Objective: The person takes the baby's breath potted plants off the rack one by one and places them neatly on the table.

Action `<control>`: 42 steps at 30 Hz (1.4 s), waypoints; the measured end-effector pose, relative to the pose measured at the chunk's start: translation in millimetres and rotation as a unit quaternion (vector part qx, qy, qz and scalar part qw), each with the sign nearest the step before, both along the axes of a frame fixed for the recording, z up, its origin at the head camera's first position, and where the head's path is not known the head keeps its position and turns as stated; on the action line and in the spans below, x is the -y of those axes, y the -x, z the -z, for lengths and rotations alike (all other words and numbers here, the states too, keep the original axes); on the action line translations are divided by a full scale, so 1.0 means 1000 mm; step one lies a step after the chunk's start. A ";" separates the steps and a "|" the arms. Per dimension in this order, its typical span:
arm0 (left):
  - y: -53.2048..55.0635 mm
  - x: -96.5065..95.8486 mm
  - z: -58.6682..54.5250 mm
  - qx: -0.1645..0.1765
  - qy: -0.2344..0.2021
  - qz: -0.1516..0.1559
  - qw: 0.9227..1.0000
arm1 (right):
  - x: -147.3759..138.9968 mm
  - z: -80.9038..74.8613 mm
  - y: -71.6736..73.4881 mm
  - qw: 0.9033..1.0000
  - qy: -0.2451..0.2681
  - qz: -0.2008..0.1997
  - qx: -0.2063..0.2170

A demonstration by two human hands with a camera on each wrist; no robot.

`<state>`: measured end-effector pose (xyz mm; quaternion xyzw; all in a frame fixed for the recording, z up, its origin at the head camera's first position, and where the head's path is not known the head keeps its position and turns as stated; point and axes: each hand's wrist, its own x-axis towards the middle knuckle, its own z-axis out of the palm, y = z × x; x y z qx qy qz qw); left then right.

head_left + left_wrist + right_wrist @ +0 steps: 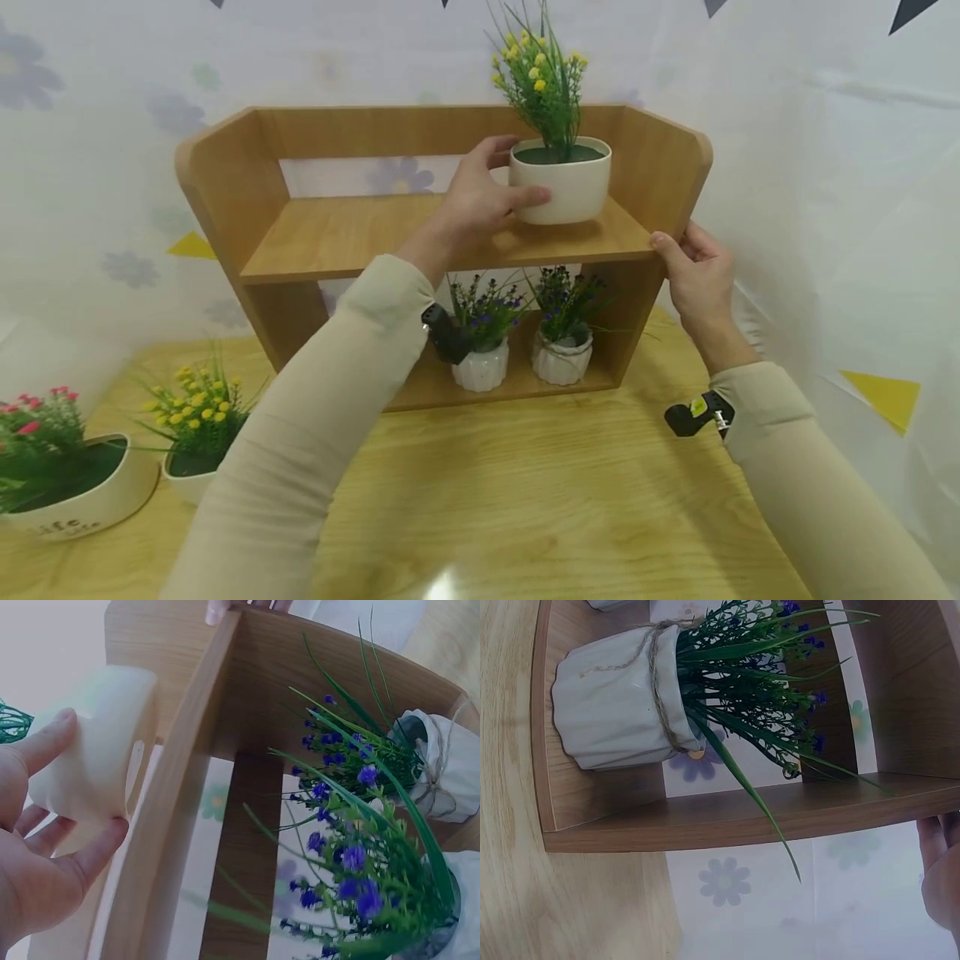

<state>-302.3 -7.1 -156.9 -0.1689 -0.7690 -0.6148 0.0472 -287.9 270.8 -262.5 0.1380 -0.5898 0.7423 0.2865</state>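
Note:
My left hand (480,198) grips the left end of a white oval pot (573,193), thumb across its front and fingers behind. Yellow flowers (536,71) and long green blades grow from it. The pot is over the right part of the upper board of a wooden shelf (337,237), its base close above the wood. In the left wrist view, thumb and fingers spread around the smooth pot (101,735). At the shelf's right side, my right hand (701,279) holds the panel's edge, thumb at the front end of the upper board. Only its fingers (934,851) show in the right wrist view.
Two white ribbed pots (482,367) with purple flowers stand in the lower compartment; one has twine (660,690) round its neck. On the table (525,483) at left are a white pot (135,475) with pink flowers and a smaller yellow-flowered plant (198,412). White cloth hangs behind.

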 end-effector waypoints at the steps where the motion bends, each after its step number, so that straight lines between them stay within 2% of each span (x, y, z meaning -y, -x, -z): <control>1: -0.003 0.003 0.000 0.003 -0.012 0.004 1.000 | 0.000 0.000 0.000 1.000 0.001 -0.001 0.000; 4: -0.013 0.012 0.000 0.000 -0.029 0.010 1.000 | -0.002 0.000 0.001 1.000 0.001 -0.003 -0.004; 13: -0.037 0.032 0.006 -0.020 -0.028 0.043 0.998 | -0.007 0.002 0.001 1.000 0.005 0.001 -0.010; 20: -0.064 0.051 0.006 -0.040 0.015 0.026 0.999 | -0.008 0.002 0.001 1.000 -0.009 0.007 0.000; 24: -0.079 0.064 0.009 -0.039 0.015 0.036 0.998 | -0.008 0.003 0.002 1.000 -0.002 0.004 -0.005; 29: -0.095 0.081 0.019 -0.052 0.016 0.039 0.998 | -0.007 0.000 0.005 1.000 0.006 0.001 -0.008; 33: -0.111 0.094 0.029 -0.061 0.028 0.023 0.998 | -0.005 -0.004 0.006 1.000 0.004 -0.001 -0.007; 38: -0.136 0.110 0.046 -0.049 0.044 0.000 0.998 | -0.005 -0.006 0.006 1.000 -0.004 -0.001 -0.004; 42: -0.153 0.123 0.063 -0.032 0.036 -0.003 0.999 | -0.006 -0.005 0.005 1.000 -0.003 -0.003 0.001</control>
